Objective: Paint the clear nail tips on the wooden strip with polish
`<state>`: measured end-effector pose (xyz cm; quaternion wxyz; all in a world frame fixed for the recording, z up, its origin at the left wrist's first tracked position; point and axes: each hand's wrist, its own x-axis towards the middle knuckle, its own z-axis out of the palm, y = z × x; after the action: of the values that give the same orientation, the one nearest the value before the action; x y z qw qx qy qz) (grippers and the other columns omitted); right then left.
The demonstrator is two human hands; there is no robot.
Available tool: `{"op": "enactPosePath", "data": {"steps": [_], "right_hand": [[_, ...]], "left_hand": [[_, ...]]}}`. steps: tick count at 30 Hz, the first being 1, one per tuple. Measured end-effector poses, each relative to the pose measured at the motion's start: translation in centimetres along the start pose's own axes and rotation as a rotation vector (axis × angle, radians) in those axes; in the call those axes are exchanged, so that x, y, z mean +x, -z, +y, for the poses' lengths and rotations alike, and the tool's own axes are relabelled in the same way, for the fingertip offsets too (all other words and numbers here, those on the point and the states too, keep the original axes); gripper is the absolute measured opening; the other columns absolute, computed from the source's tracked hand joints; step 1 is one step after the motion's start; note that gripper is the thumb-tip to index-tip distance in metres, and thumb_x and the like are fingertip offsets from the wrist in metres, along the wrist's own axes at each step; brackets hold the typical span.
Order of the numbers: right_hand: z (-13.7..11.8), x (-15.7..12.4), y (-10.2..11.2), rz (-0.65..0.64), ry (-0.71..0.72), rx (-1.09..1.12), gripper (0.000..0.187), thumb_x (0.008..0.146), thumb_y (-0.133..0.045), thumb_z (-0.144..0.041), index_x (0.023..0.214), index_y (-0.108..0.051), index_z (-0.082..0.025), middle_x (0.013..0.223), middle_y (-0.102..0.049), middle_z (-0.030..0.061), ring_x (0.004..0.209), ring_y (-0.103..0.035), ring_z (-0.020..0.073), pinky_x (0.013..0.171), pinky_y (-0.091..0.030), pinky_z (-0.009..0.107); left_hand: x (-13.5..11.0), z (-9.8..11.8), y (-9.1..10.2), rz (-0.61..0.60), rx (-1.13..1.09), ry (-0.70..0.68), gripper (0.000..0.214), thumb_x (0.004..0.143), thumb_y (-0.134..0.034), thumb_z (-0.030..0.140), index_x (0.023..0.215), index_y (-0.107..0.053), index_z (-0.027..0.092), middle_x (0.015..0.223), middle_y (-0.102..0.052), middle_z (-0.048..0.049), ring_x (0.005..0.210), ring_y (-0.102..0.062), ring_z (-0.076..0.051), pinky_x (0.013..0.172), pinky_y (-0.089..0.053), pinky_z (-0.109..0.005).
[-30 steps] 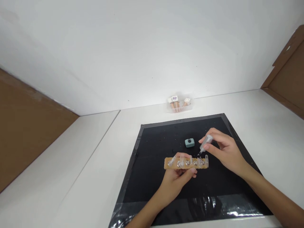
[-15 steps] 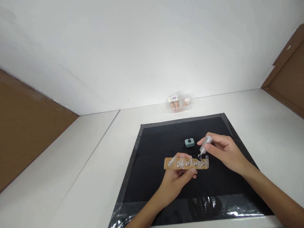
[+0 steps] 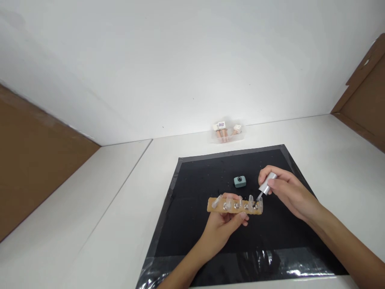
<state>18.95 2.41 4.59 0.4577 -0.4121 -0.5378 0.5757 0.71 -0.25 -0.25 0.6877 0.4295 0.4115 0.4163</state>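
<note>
Right hand [image 3: 287,190] first: thumb and fingers pinch a silvery handle [image 3: 267,183] near its upper part, and that grip leaves the slim brush [image 3: 258,198] below it free and in plain sight. It slants down and to the left, its dark tip at the right end of the tan strip [image 3: 211,205], in among the last two clear pieces [image 3: 250,203] — whether bristles touch plastic, I can't tell from here.

Over to the left hand [image 3: 224,226], closed on that strip from below: thumb along the near edge, fingers behind the far one. It's a sensible hold, I'd say, since it leaves the top face open to the brush and probably braces the strip against a nudge. Along that face, shiny metal discs [image 3: 236,205] sit between the clear pieces; the leftmost piece leans well over, while those at the right stand more upright.

Just beyond the strip, a small teal bottle [image 3: 240,182] stands on the black mat [image 3: 186,237], dark round mouth facing up — near the brush, likely for a short reach. The mat presumably shields the white table [image 3: 120,200] from drips. Farther back, against the wall [image 3: 180,72], a clear tray [image 3: 236,139] keeps pinkish sticks with white blocks [image 3: 221,125] out of the way.
</note>
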Motion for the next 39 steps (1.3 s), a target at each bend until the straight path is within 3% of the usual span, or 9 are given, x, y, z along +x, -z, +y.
{"op": "enactPosePath", "data": {"steps": [9,20,26,32,39], "right_hand": [[0.08,-0.17,0.26,0.003,0.003,0.109,0.023,0.068,-0.071,-0.042,0.073,-0.064,-0.021,0.065,-0.054,-0.0005,0.059,-0.052,0.0138,0.058,-0.046,0.027],[0.65,-0.18,0.2,-0.169,0.097,-0.151,0.01,0.083,-0.051,-0.024,0.079,-0.059,-0.022,0.072,-0.048,-0.0006,0.063,-0.05,0.0138,0.057,-0.044,0.026],[0.32,-0.29,0.46,-0.165,0.197,-0.339,0.011,0.084,-0.047,-0.017,0.083,-0.056,-0.023,0.077,-0.047,0.0005,0.067,-0.048,0.0143,0.06,-0.042,0.027],[0.09,-0.55,0.69,-0.149,0.251,-0.311,0.011,0.089,-0.044,-0.021,0.085,-0.054,-0.024,0.078,-0.046,-0.0001,0.067,-0.048,0.014,0.06,-0.042,0.026],[-0.04,-0.47,0.67,-0.236,0.292,-0.365,0.01,0.088,-0.046,-0.02,0.084,-0.055,-0.023,0.077,-0.046,0.0007,0.066,-0.048,0.014,0.058,-0.041,0.027]], "left_hand": [[-0.03,0.07,-0.04,0.007,-0.007,0.019,0.039,0.061,-0.075,0.038,0.082,-0.049,0.017,0.064,-0.06,0.0029,0.057,-0.059,-0.011,0.056,-0.052,-0.025],[-0.01,0.15,-0.17,-0.018,-0.004,0.007,0.037,0.063,-0.074,0.037,0.083,-0.049,0.018,0.064,-0.06,0.0031,0.056,-0.058,-0.011,0.056,-0.052,-0.025],[-0.11,0.13,-0.2,-0.058,-0.008,0.029,0.036,0.064,-0.073,0.037,0.083,-0.049,0.017,0.063,-0.061,0.0026,0.058,-0.059,-0.011,0.058,-0.052,-0.025],[-0.09,0.15,-0.01,-0.05,-0.028,0.036,0.038,0.063,-0.074,0.037,0.083,-0.049,0.018,0.062,-0.061,0.0029,0.057,-0.06,-0.011,0.058,-0.052,-0.026],[-0.13,0.21,0.01,-0.066,-0.057,0.046,0.036,0.064,-0.074,0.034,0.083,-0.049,0.017,0.062,-0.063,0.0034,0.058,-0.06,-0.009,0.059,-0.052,-0.022]]}}
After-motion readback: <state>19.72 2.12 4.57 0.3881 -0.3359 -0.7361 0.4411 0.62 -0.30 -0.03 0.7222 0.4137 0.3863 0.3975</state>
